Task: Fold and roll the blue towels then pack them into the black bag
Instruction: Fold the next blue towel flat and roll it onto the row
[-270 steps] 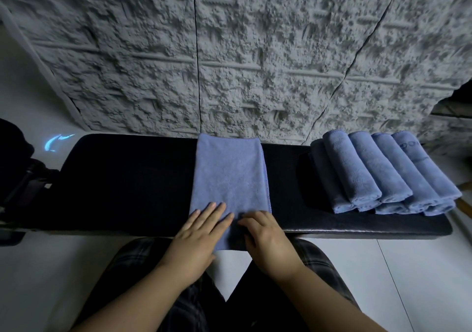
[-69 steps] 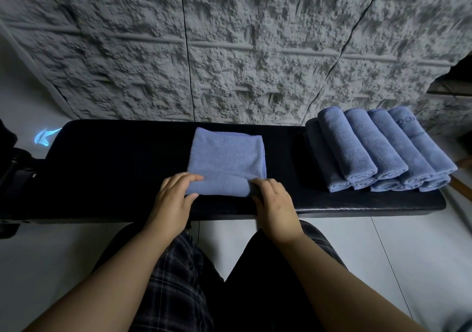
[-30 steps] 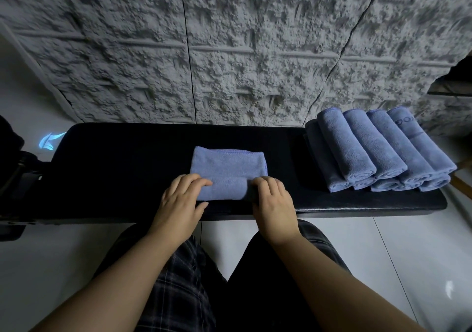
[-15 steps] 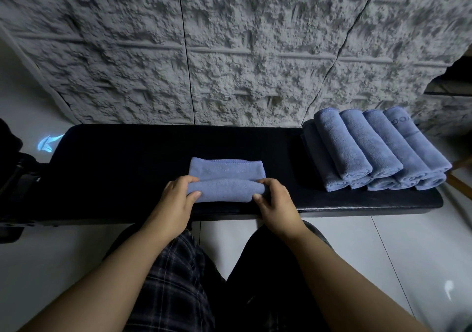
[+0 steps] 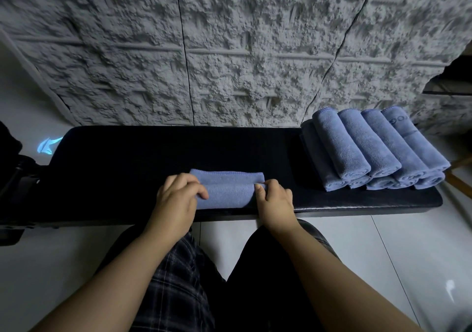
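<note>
A blue towel point(image 5: 228, 188) lies near the front edge of the black padded bench point(image 5: 122, 163), rolled almost to its end, with a narrow flat strip left at the far side. My left hand point(image 5: 176, 196) grips the roll's left end, fingers curled over the top. My right hand point(image 5: 274, 200) grips the right end, thumb against the roll. Several rolled blue towels point(image 5: 370, 150) are stacked in two layers at the bench's right end. No black bag can be made out.
A rough grey stone-textured wall point(image 5: 229, 50) rises right behind the bench. Pale tiled floor point(image 5: 383, 250) lies in front of the bench, where my knees are. A dark object point(image 5: 10, 168) stands at the bench's left end.
Both hands have rolled the towel away from me, from a long flat strip to a thick roll. The flat part beyond the roll has shrunk to a narrow band.
</note>
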Demonstrator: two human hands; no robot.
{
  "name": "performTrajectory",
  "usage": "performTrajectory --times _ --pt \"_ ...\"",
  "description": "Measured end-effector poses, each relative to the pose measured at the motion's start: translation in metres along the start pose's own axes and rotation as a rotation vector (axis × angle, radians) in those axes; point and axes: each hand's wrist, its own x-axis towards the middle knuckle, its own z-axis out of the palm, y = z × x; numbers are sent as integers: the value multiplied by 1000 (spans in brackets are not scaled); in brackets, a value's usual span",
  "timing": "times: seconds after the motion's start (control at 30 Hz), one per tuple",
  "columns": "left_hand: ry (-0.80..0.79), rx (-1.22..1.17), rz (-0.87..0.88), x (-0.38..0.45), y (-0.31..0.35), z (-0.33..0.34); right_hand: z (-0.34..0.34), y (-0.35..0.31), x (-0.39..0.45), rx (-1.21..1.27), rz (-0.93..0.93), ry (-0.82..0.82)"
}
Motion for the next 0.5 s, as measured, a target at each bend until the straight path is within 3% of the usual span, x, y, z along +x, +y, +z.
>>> performTrajectory --times 0.17,0.27,0.37,0.5 --pt "-54 -79 -60 -9 1 -1 10 4 -10 -68 -99 212" --pt "-106 -74 -81 -11 -5 1 10 4 -11 -86 -352 405" --pt "-127 -59 -126 -5 -5 2 6 4 -11 -121 -547 420" --pt "-166 -64 -135 7 -6 1 11 8 -8 -243 -562 320"
